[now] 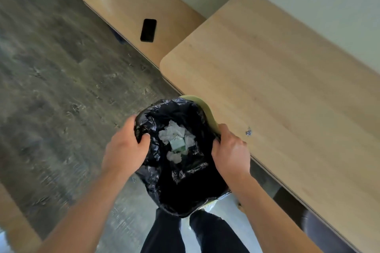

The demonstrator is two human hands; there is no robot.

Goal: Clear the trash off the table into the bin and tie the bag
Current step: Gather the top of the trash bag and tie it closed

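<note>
Already lined with crumpled paper trash (174, 137), black bag (181, 181) in the pale green bin (207, 113) beside the table (277, 80). Left hand (125, 148) and right hand (231, 150) pinching opposite rim edges, fingers closed on plastic, likely gathering for tying. Small scrap (248, 131) left on the tabletop.

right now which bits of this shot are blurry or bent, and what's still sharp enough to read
Head view: the floor is streaked with motion blur, strongest at left; wide-angle bend curves the table edges; both hands and the black bag read fairly sharp; the bag's depths are too dark to read below the white paper.
</note>
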